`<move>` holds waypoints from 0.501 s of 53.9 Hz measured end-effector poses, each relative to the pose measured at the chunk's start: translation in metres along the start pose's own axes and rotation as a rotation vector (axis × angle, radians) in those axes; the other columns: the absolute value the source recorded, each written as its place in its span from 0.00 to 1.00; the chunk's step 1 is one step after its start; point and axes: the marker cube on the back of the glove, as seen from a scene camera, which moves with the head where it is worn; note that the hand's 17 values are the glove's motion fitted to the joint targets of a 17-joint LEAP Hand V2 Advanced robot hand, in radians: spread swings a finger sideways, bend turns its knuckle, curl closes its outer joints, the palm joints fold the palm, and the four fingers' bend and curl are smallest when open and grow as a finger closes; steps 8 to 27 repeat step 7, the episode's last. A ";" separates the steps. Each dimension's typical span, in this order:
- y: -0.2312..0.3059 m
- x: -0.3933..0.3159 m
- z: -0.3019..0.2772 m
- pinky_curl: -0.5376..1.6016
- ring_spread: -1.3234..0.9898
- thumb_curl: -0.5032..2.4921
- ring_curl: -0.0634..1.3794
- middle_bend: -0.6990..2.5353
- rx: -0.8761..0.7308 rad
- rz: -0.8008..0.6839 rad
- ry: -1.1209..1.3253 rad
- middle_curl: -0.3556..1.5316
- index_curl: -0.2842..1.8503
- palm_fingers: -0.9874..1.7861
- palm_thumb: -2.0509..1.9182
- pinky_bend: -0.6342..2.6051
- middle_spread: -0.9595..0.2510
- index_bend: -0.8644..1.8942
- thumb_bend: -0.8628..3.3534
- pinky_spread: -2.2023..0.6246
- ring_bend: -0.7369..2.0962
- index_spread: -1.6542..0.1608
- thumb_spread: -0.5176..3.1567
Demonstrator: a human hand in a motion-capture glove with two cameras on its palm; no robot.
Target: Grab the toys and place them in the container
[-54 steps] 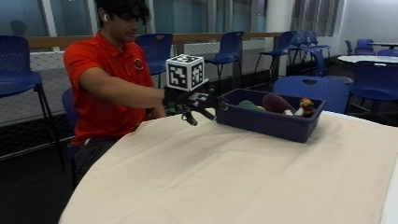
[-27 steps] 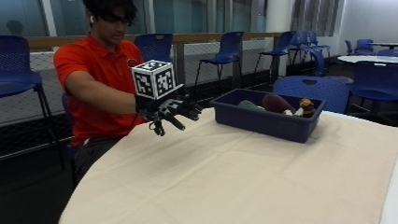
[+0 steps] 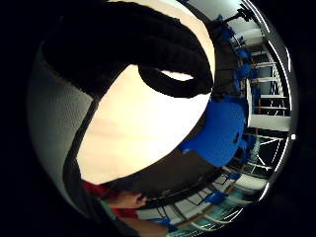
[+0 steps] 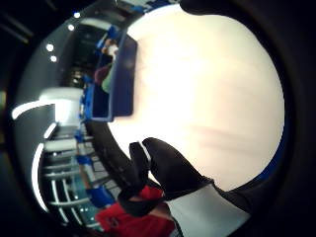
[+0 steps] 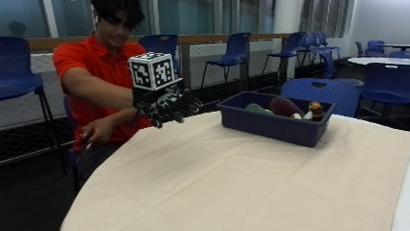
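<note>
Sitting inside the dark blue container (image 5: 276, 126) toward the far right of the table (image 5: 243, 187), the toys (image 5: 287, 108) lie packed together: a green one at the left, a dark maroon rounded one in the middle, and a small brown figure at the right end (what each toy is cannot be told from here). The container rests flat on the beige cloth covering the table, its long side turned slightly toward the viewer. In the thumb side palm view the container (image 4: 112, 79) shows beside the pale cloth, with the toys showing over its rim. The gloved right hand (image 5: 168, 107) hangs in the air to the left of the container, above the table's far left edge and apart from both the container and the cloth; its fingers are spread and only slightly bent, holding nothing. The person in a red shirt (image 5: 96, 72) sits behind the table's left side, arm stretched forward. Blue chairs (image 5: 230, 53) stand along the railing behind.
</note>
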 end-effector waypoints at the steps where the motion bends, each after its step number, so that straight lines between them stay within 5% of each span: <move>1: 0.000 0.000 0.000 0.40 0.58 0.24 0.27 0.27 -0.001 -0.002 -0.001 0.33 0.24 0.32 0.50 0.54 0.71 0.37 0.19 0.82 0.37 0.71 0.40; 27: 0.001 -0.001 0.002 0.40 0.58 0.24 0.27 0.26 -0.014 -0.021 -0.002 0.33 0.24 0.32 0.50 0.54 0.71 0.37 0.19 0.82 0.37 0.71 0.40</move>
